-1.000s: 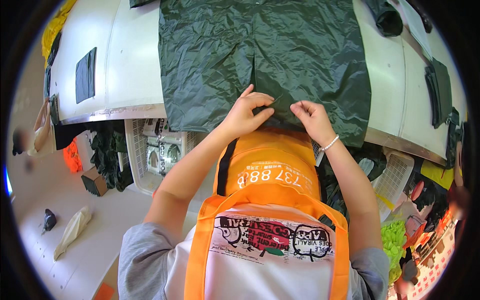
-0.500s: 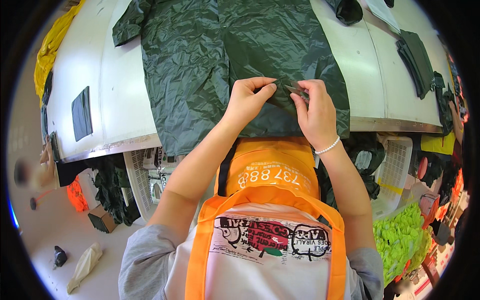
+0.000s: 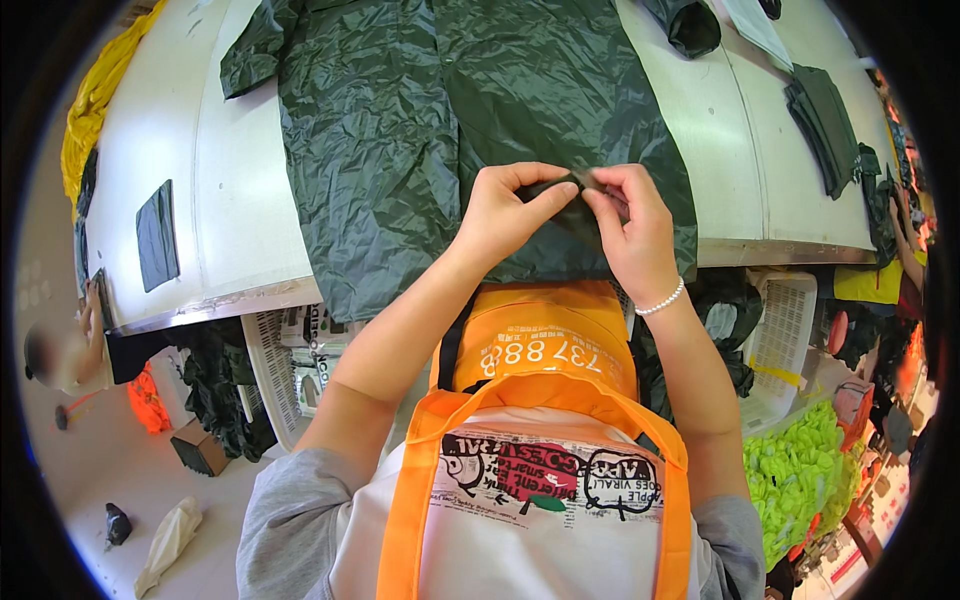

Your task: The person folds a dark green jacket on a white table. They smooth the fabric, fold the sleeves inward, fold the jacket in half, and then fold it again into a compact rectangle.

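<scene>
A dark green raincoat (image 3: pixel 370 150) lies spread over the white table, its lower edge hanging over the front. My left hand (image 3: pixel 508 212) pinches a raised fold of its fabric between thumb and forefinger. Close beside it, my right hand (image 3: pixel 634 228) is closed on what look like small metal thread snips (image 3: pixel 588 180). The tips meet the fold near my left fingertips; most of the tool is hidden by my fingers and blurred. The two hands nearly touch, a little above the table's front edge.
Folded dark pieces lie on the table (image 3: pixel 740 190) at left (image 3: pixel 158 235) and right (image 3: pixel 825 130). White plastic baskets (image 3: pixel 268 365) stand below the edge on both sides. Bright green bundles (image 3: pixel 795 480) are at lower right. Other people work at far left (image 3: pixel 70 350) and far right.
My right hand has tilted and moved slightly closer to my left, so the snips show less. The fold between the fingers is bunched higher. The raincoat stays spread out.
</scene>
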A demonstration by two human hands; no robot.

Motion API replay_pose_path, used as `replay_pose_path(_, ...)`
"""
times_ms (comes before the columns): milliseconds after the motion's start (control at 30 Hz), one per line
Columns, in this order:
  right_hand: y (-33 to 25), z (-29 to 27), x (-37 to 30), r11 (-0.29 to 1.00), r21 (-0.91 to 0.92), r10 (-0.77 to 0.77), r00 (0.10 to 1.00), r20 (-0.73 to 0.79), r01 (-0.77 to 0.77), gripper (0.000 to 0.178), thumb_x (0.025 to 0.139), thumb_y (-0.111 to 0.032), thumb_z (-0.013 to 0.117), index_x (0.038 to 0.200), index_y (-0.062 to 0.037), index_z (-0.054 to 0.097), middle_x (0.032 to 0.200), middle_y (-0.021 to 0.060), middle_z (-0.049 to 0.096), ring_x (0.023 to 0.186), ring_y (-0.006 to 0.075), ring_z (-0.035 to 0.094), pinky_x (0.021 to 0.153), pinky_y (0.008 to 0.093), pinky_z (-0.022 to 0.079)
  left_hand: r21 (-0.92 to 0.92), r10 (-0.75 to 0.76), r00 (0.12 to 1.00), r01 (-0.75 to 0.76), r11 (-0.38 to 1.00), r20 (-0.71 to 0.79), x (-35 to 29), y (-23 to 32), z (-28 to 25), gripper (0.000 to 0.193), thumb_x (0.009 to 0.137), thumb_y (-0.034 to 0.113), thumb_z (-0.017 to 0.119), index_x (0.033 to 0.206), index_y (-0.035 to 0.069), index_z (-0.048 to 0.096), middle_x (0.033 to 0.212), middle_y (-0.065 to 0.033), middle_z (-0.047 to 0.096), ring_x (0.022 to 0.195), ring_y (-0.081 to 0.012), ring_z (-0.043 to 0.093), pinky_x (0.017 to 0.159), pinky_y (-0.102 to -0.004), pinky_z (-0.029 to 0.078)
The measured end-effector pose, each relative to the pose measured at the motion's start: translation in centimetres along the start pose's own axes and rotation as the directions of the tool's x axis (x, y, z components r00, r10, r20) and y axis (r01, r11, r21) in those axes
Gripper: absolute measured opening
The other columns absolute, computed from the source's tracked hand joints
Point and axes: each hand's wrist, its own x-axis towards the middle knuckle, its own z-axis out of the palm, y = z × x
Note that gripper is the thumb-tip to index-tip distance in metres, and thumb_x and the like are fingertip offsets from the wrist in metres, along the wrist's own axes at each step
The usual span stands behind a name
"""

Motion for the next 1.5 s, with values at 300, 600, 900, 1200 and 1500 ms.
replay_pose_path(300, -3.4, -3.8, -0.2, 0.967, -0.218, 0.167, 0.972, 0.166, -0.129, 0.017, 0.084, -0.009, 0.064, 0.097, -0.0023, 0.056, 0.092, 0.0092, 0.059, 0.078, 0.0235, 0.064, 0.067, 0.0293, 0.051, 0.652, 0.678, 0.733, -0.539, 0.533, 0.051, 0.0, -0.2, 1.3, 0.007, 0.067, 0.011, 0.074, 0.071, 0.012, 0.069, 0.057, 0.0029, 0.054, 0.057, -0.0147, 0.049, 0.066, -0.0312, 0.032)
replay_pose_path(600, -2.1, -4.6, 0.0, 0.968, -0.016, 0.252, 0.965, 0.078, -0.252, 0.025, 0.08, -0.013, 0.071, 0.097, -0.0012, 0.057, 0.087, 0.0118, 0.058, 0.079, 0.019, 0.062, 0.068, 0.0297, 0.05, 0.577, 0.684, 0.728, -0.575, 0.58, 0.038, 1.0, 0.7, 2.1, 0.007, 0.068, 0.012, 0.074, 0.073, 0.011, 0.068, 0.057, 0.0021, 0.053, 0.055, -0.0165, 0.049, 0.064, -0.0306, 0.033)
replay_pose_path(900, 4.3, -14.7, 3.8, 0.891, -0.374, 0.241, 0.967, -0.087, -0.256, 0.018, 0.081, -0.014, 0.069, 0.076, 0.0006, 0.058, 0.057, 0.0004, 0.042, 0.054, 0.0061, 0.034, 0.049, 0.0241, 0.03, -0.167, 0.387, 0.922, -0.377, 0.911, 0.028, 7.3, 11.3, 2.4, 0.027, 0.088, 0.019, 0.064, 0.102, -0.003, 0.065, 0.091, -0.0074, 0.067, 0.083, -0.0126, 0.061, 0.075, -0.0272, 0.048)
replay_pose_path(1200, 8.5, -18.2, 3.3, 0.877, -0.258, 0.427, 0.904, 0.028, -0.407, 0.015, 0.081, -0.011, 0.069, 0.081, 0.0012, 0.061, 0.063, -0.0029, 0.05, 0.06, 0.0043, 0.041, 0.056, 0.0214, 0.036, -0.008, 0.466, 0.885, -0.466, 0.885, 0.008, 6.9, 8.5, 6.1, 0.017, 0.085, 0.015, 0.067, 0.086, -0.002, 0.068, 0.077, -0.0016, 0.065, 0.071, -0.0056, 0.055, 0.064, -0.0209, 0.044)
replay_pose_path(1500, 10.4, -7.6, -6.3, 0.94, -0.285, 0.34, 0.527, 0.779, -0.185, 0.022, 0.075, -0.011, 0.071, 0.092, 0.0013, 0.064, 0.086, 0.0124, 0.065, 0.079, 0.024, 0.062, 0.072, 0.0341, 0.049, -0.136, -0.611, 0.769, 0.595, 0.792, -0.189, -13.7, -10.5, -4.2, 0.048, 0.091, 0.043, 0.056, 0.069, 0.001, 0.066, 0.061, -0.0047, 0.061, 0.054, -0.0096, 0.051, 0.053, -0.0239, 0.039)
